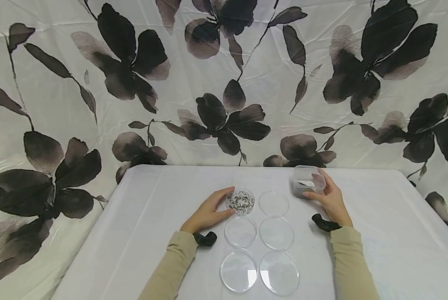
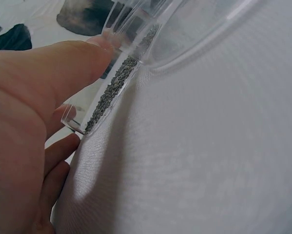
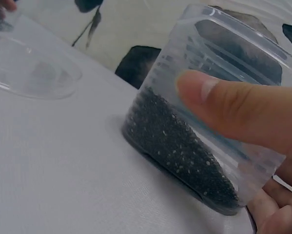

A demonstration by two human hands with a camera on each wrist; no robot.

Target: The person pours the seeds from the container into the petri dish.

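Note:
My left hand (image 1: 208,211) holds a round clear petri dish (image 1: 240,201) at its left side, thumb at the near edge and fingers at the far edge. Dark and pale speckled granules cover the dish's bottom; the left wrist view shows them as a thin grey layer (image 2: 114,85). At the far right of the table, my right hand (image 1: 333,200) grips a clear plastic container (image 1: 309,180) by its right side. Black grains with pale specks (image 3: 177,151) fill its lower part, sloping down to the right in the right wrist view. The container's base is at the tabletop.
Several clear petri dish pieces stand in two columns on the white table (image 1: 152,208), including one right of the speckled dish (image 1: 274,204) and one just below it (image 1: 240,231). Behind the table's back edge hangs a floral cloth (image 1: 302,112).

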